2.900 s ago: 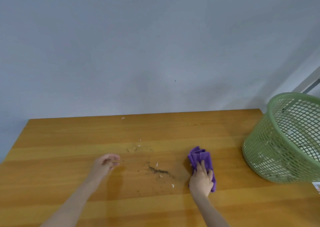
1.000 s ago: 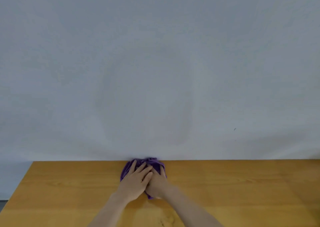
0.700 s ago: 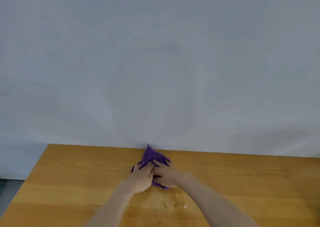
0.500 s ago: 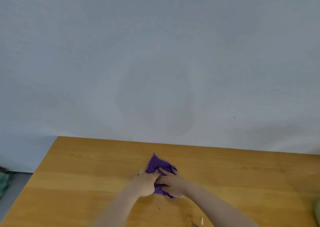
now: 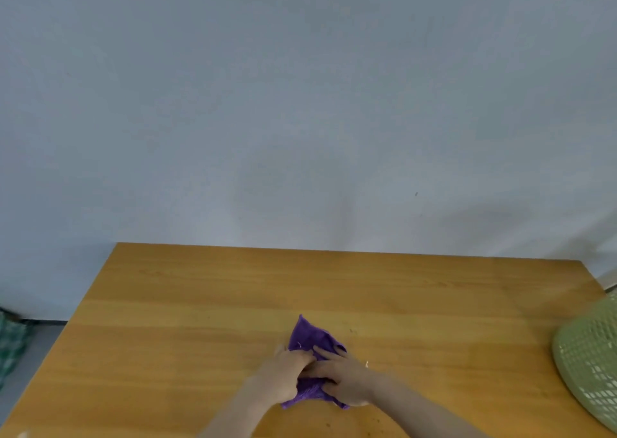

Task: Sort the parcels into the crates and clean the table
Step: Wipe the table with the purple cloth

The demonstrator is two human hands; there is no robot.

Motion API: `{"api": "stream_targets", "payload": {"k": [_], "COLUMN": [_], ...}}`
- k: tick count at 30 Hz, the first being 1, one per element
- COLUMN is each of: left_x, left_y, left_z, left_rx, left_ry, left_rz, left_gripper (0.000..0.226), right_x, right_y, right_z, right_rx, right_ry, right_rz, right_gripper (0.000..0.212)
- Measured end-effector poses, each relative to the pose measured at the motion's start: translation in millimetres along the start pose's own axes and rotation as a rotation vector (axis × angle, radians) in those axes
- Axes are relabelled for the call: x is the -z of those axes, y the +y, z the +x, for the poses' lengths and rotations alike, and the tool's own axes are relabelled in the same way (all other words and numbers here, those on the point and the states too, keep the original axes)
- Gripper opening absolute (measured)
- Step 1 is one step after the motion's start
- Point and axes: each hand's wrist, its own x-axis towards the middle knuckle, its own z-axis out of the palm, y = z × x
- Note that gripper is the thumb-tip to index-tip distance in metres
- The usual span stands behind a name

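One purple cloth (image 5: 312,340), one green basket (image 5: 591,354), two hands.
Left hand (image 5: 283,376) fingers curl round the cloth; right hand (image 5: 345,382) fingers press flat on it.

Two hands (image 5: 283,376) (image 5: 345,382), one purple cloth (image 5: 310,339), one green basket (image 5: 587,364) — one table (image 5: 200,304).

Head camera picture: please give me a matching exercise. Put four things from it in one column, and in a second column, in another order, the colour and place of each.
Things
1. cloth
2. basket
3. table
4. wall

Descriptions
A. pale green mesh, at the right edge of the picture
B. purple, partly covered by the left hand and the right hand
C. grey-blue, behind the table's far edge
D. orange-brown wood, under the cloth

Pairs: 1-B, 2-A, 3-D, 4-C.
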Motion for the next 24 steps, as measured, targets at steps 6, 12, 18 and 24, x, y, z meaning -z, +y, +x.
{"api": "stream_targets", "payload": {"k": [6, 12, 18, 24], "left_x": [-19, -13, 11, 70], "left_y": [13, 7, -5, 2], "left_z": [1, 13, 23, 45], "left_rx": [0.016, -0.041, -0.015, -0.025], "left_ry": [0.131, 0.170, 0.139, 0.240], "left_rz": [0.199, 0.415, 0.342, 0.152], "left_gripper": [0.050, 0.041, 0.025, 0.022], "right_x": [-2, -23, -1, 69], "right_y": [-18, -11, -24, -19], "right_z": [-15, -16, -7, -7], "right_rx": [-0.064, -0.152, -0.185, -0.237], "right_ry": [0.148, 0.301, 0.283, 0.394], "right_rz": [0.292, -0.170, -0.265, -0.288], "right_gripper": [0.037, 0.061, 0.026, 0.035]}}
